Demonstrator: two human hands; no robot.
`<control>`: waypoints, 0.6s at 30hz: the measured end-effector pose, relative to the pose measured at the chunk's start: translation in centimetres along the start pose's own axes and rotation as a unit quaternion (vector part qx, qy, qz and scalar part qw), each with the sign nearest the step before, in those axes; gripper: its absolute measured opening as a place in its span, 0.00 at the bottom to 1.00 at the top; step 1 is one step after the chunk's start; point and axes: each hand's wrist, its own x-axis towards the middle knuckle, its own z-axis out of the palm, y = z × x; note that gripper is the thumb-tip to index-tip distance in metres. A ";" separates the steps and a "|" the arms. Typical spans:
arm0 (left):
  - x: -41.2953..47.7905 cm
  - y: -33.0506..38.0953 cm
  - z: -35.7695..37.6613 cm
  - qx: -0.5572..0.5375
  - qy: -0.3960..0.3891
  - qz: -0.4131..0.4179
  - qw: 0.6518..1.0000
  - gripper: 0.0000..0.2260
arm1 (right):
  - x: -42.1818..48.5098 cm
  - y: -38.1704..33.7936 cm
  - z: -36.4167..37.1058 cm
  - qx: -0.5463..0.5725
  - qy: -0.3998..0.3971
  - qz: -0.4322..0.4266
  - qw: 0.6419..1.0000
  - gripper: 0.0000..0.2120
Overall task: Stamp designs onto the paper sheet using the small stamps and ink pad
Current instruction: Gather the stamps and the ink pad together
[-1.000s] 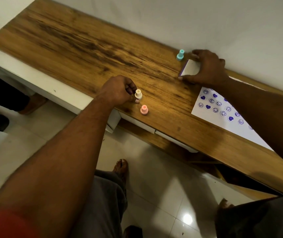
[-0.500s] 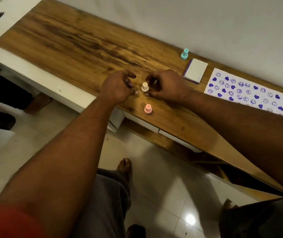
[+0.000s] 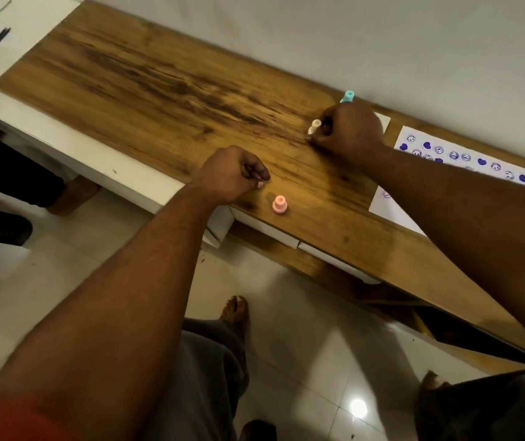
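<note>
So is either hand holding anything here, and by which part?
The right hand pinches the cream stamp by its lower body, its knob showing. The left hand is curled on the wood, holding nothing visible.

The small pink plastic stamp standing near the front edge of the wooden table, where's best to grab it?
Pinch the narrow upper neck of the pink stamp from above. It stands upright on its wider base, free all round, with the left hand closest.

The right hand (image 3: 348, 130) has lifted the cream stamp (image 3: 314, 126) from beside the left hand (image 3: 231, 175) and carried it far and right, over the ink pad (image 3: 382, 117). The left hand has released it.
</note>
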 end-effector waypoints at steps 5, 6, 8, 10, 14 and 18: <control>0.9 -0.2 0.5 -0.020 -0.026 0.005 0.999 0.09 | 1.0 2.2 -0.8 -0.058 0.034 0.042 0.997 0.21; 1.0 -0.2 0.6 -0.022 -0.027 0.005 0.999 0.09 | 1.1 2.4 -0.9 -0.063 0.035 0.047 0.996 0.22; 1.3 -0.2 0.8 -0.027 -0.026 0.004 0.999 0.09 | 1.4 2.7 -1.1 -0.067 0.035 0.058 0.995 0.23; 1.6 -0.3 1.0 -0.033 -0.022 0.001 0.999 0.10 | 1.5 3.0 -1.3 -0.066 0.033 0.064 0.995 0.24; 1.8 -0.2 1.1 -0.035 -0.024 -0.009 0.999 0.10 | 1.7 3.4 -1.7 -0.080 0.028 0.065 0.994 0.26; 1.8 -0.1 1.1 -0.038 -0.025 -0.009 0.999 0.10 | 1.6 3.6 -1.8 -0.080 0.028 0.062 0.994 0.28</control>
